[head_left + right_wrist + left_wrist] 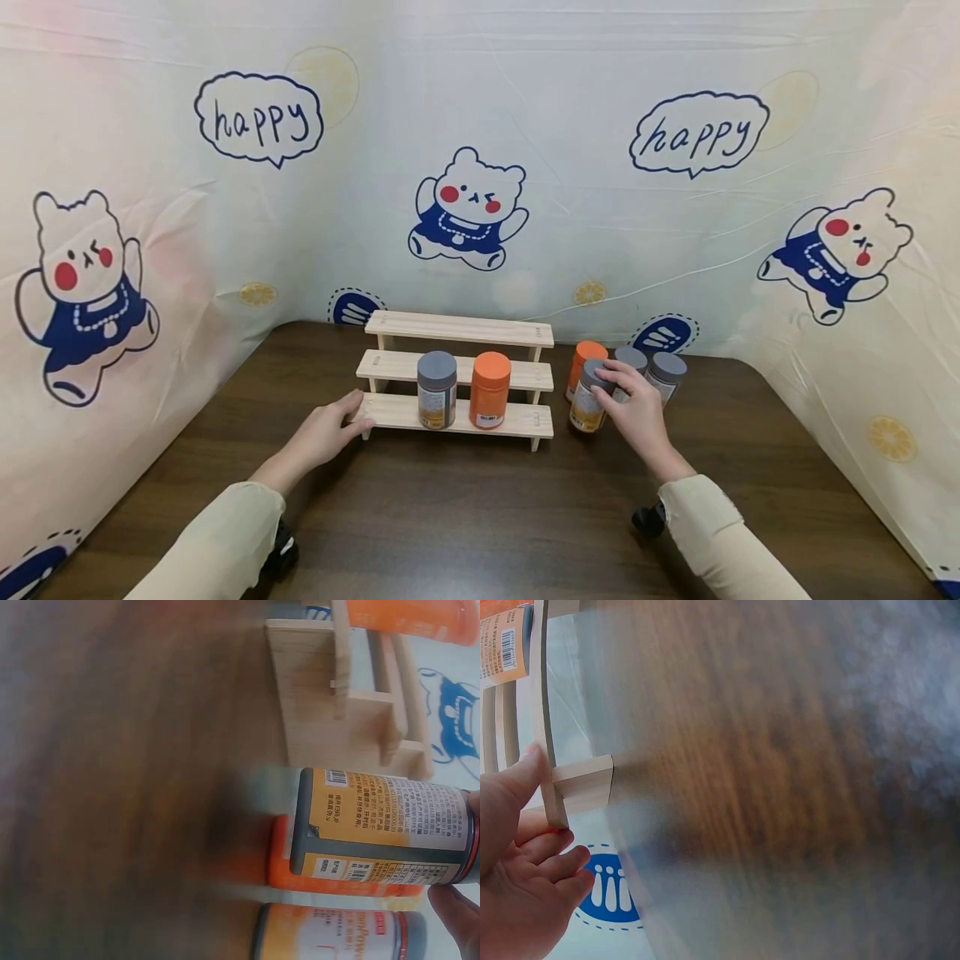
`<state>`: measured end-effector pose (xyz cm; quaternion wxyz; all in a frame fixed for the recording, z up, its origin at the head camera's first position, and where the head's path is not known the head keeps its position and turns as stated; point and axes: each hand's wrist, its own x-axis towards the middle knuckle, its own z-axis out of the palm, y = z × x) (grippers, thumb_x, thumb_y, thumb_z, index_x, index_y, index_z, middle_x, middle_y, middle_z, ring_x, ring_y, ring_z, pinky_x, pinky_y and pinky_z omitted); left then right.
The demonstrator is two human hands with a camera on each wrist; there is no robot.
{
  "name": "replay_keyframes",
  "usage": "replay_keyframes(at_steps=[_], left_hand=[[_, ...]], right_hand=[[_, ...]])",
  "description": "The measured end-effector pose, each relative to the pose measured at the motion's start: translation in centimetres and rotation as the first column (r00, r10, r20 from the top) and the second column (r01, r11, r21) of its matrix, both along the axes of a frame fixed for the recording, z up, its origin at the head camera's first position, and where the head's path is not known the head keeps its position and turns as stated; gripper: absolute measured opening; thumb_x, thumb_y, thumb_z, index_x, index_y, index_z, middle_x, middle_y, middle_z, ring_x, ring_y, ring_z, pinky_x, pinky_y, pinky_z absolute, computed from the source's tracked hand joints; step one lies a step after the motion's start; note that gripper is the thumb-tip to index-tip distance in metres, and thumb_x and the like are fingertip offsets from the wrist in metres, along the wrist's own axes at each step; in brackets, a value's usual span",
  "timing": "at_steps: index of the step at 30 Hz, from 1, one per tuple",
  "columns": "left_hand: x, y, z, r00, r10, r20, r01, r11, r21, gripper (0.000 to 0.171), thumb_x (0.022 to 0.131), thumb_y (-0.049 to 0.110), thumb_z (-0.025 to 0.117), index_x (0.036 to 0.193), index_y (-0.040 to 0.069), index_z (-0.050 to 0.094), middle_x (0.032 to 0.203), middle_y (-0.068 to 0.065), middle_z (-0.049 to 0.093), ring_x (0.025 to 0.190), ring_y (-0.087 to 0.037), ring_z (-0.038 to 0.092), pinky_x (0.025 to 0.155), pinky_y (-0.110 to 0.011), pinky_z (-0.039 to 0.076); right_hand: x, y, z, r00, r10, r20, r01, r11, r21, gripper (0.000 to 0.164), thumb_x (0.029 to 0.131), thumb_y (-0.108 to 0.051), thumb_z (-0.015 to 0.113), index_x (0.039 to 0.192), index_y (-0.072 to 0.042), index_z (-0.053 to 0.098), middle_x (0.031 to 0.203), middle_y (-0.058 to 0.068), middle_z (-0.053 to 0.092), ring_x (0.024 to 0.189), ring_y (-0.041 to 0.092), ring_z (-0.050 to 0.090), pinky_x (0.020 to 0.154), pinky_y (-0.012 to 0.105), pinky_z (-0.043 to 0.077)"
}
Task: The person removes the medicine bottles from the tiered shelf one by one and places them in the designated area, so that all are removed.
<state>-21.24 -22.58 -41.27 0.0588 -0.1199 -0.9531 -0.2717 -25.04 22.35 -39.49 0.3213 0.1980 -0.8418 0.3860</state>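
A three-step wooden rack [457,367] stands on the table. My left hand [322,432] pinches the left end of its lowest step [544,712], thumb on one side and a finger on the other. On that step stand a grey-lidded jar [437,392] and an orange jar [491,392], both upright and apart. To the right of the rack, my right hand [637,408] grips another grey-lidded jar [382,825] by its lid, from above. Whether this jar's base touches the table I cannot tell.
Behind the held jar stand an orange jar [590,350] and two grey-lidded jars [630,358], close together and partly hidden. The rack's middle step [390,364] and top step [457,327] rise behind the lowest one. A printed cloth [570,208] surrounds the brown table [480,517].
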Motion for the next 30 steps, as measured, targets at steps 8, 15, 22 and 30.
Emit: replay_keyframes(at_steps=[8,15,22,30], left_hand=[[0.2,0.0,0.0,1.000,-0.002,0.003,0.002,1.000,-0.001,0.060,0.092,0.025,0.059,0.134,-0.011,0.037,0.136,-0.029,0.037,0.121,-0.043,0.038,0.096,-0.053,0.034],[0.1,0.0,-0.2,1.000,-0.006,-0.003,0.006,1.000,0.001,0.059,0.091,0.024,0.059,0.134,-0.011,0.038,0.136,-0.029,0.037,0.122,-0.043,0.037,0.096,-0.053,0.033],[0.0,0.1,-0.3,1.000,-0.006,0.012,0.006,1.000,0.007,0.060,0.092,0.026,0.059,0.134,-0.011,0.037,0.137,-0.028,0.036,0.123,-0.043,0.036,0.097,-0.053,0.033],[-0.2,-0.1,-0.2,1.000,-0.002,0.008,0.002,1.000,0.003,0.061,0.091,0.027,0.059,0.135,-0.011,0.037,0.137,-0.029,0.035,0.122,-0.043,0.036,0.096,-0.054,0.033]], right_hand=[[0.0,0.2,-1.2,1.000,0.018,-0.021,-0.019,1.000,-0.018,0.024,0.074,0.001,0.075,0.097,0.001,0.071,0.112,0.014,0.062,0.104,0.028,0.057,0.076,0.003,0.037],[0.0,0.3,-1.7,1.000,0.028,-0.015,-0.028,1.000,-0.006,0.025,0.074,0.000,0.076,0.098,0.001,0.071,0.113,0.014,0.062,0.105,0.028,0.057,0.080,0.004,0.036],[0.1,0.7,-1.7,0.998,0.057,-0.007,-0.057,0.998,0.015,0.024,0.073,0.002,0.075,0.097,0.001,0.070,0.114,0.014,0.060,0.103,0.028,0.057,0.081,0.013,0.044],[0.0,0.8,-1.1,0.993,0.103,0.049,-0.104,0.994,0.033,0.024,0.075,0.002,0.073,0.098,0.000,0.067,0.115,0.017,0.058,0.104,0.031,0.056,0.080,0.043,0.049]])
